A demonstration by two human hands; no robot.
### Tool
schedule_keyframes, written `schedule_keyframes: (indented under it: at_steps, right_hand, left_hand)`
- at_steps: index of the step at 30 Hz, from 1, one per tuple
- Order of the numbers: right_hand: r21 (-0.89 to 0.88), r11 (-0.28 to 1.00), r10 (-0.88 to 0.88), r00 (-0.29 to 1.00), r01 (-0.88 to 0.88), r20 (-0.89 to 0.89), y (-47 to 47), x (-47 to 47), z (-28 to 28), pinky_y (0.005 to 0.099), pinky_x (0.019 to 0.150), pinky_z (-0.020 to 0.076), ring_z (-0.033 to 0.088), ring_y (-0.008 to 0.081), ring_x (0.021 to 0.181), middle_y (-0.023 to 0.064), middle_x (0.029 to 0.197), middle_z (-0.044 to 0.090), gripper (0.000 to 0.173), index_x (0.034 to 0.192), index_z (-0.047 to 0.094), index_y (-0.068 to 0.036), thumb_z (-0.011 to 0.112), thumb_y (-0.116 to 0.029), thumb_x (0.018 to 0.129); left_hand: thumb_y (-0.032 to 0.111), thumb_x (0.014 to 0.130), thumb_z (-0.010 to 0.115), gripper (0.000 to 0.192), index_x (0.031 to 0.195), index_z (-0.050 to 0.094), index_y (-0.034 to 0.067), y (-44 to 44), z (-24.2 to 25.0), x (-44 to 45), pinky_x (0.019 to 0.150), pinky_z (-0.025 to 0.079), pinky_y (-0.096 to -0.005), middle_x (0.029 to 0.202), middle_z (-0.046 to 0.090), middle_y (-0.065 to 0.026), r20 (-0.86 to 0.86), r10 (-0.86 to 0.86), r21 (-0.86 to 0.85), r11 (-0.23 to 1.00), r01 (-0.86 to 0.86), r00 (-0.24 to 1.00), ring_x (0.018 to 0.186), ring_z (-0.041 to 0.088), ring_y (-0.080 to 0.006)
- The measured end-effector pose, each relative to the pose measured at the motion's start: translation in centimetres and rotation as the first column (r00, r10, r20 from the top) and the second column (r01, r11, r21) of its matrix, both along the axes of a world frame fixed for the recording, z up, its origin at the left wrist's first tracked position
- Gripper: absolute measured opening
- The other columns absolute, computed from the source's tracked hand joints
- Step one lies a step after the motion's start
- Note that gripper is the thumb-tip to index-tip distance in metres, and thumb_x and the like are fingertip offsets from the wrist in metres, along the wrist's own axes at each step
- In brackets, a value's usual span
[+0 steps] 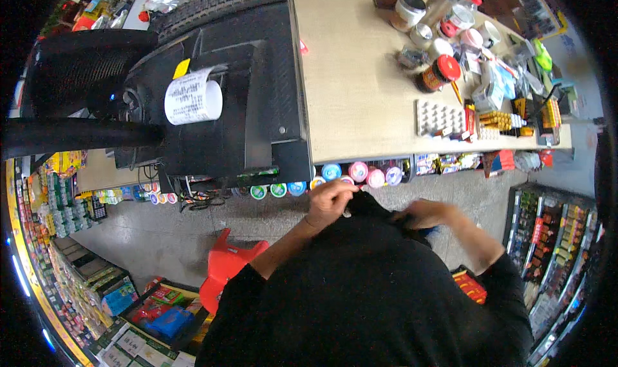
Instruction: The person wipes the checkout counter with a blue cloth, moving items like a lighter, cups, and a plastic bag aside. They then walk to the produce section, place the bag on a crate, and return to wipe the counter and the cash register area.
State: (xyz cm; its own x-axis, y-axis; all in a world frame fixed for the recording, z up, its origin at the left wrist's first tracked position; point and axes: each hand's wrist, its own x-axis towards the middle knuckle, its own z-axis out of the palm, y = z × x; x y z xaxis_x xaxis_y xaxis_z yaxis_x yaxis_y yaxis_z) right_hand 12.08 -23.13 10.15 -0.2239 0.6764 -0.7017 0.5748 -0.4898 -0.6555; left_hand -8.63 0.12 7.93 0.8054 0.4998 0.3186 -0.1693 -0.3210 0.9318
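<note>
My left hand (pixel 332 202) is in front of the counter's front edge, its thumb and fingers pinched together at a raised peak of black cloth (pixel 367 203). This cloth appears to be the front of the black garment (pixel 376 280) I wear. My right hand (pixel 427 212) is blurred and lies against the same dark cloth farther right; its fingertips are hard to make out. Just beyond my left hand, round tubs with pink lids (pixel 358 171) and a blue lid (pixel 331 172) sit under the countertop (pixel 352 101).
A black cash-register terminal (pixel 231 145) with a curled paper receipt (pixel 188 99) covers the counter's left part. A red-lidded jar (pixel 438 72), cups and an egg tray (pixel 437 118) crowd the right. A red plastic stool (pixel 227 270) stands on the floor; shelves (pixel 550 251) line the right side.
</note>
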Motion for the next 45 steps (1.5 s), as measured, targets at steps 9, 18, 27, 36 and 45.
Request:
schedule_keyframes:
  at_steps: [9,18,27,36,45]
  right_hand:
    - [0.387,0.921,-0.168,0.936,0.038,0.308,24.0,13.3,10.7,0.0355,0.085,0.0536,0.068,0.0209,0.087,0.0119,0.1,0.074,0.041,0.126,0.066,-0.01,0.067,-0.022,0.087]
    - [0.738,0.665,-0.669,0.35,-0.112,0.656,48.0,20.9,-6.4,0.0511,0.094,0.0476,0.061,0.0348,0.107,0.0133,0.125,0.062,0.04,0.13,0.061,-0.024,0.054,-0.042,0.095]
    - [0.794,0.584,-0.71,0.368,-0.168,0.6,38.0,11.6,-7.8,0.0594,0.106,0.0345,0.046,0.0392,0.128,0.0118,0.144,0.049,0.046,0.141,0.052,-0.031,0.05,-0.043,0.096]
    - [0.82,0.534,-0.547,0.655,-0.207,0.521,19.2,-4.2,-5.2,0.0561,0.105,0.0363,0.047,0.0369,0.124,0.0093,0.136,0.053,0.044,0.131,0.06,-0.028,0.065,-0.031,0.088]
    - [0.866,0.498,-0.533,0.805,0.047,0.263,16.4,0.8,0.4,0.0476,0.091,0.0513,0.059,0.0382,0.103,0.0131,0.112,0.065,0.032,0.109,0.071,-0.023,0.07,-0.024,0.077]
  left_hand:
    - [0.003,0.095,0.056,0.015,0.1,0.07,0.003,0.4,-2.7,-7.8,0.067,0.052,-0.0263,0.078,0.066,-0.0057,-0.373,0.142,-0.142,0.968,-0.208,0.917,0.071,0.064,-0.0132]
    - [-0.002,0.092,0.056,0.017,0.098,0.07,0.004,-5.3,-5.6,-15.5,0.061,0.051,-0.0258,0.076,0.068,-0.006,-0.601,0.294,-0.201,0.845,-0.496,0.743,0.067,0.064,-0.0127]
    - [0.001,0.096,0.053,0.015,0.099,0.067,0.001,-2.8,-5.3,-14.1,0.059,0.048,-0.0251,0.077,0.065,-0.0049,-0.448,0.433,-0.105,0.843,-0.527,0.782,0.065,0.058,-0.0104]
    - [0.0,0.094,0.054,0.017,0.101,0.068,0.001,-3.5,-3.9,-12.1,0.061,0.047,-0.024,0.075,0.063,-0.003,-0.407,0.313,-0.104,0.917,-0.384,0.858,0.066,0.057,-0.009]
    - [-0.001,0.092,0.054,0.018,0.099,0.07,0.002,-8.5,-2.7,-15.4,0.062,0.047,-0.0246,0.074,0.063,-0.0038,-0.424,0.433,-0.072,0.86,-0.506,0.796,0.068,0.059,-0.01]
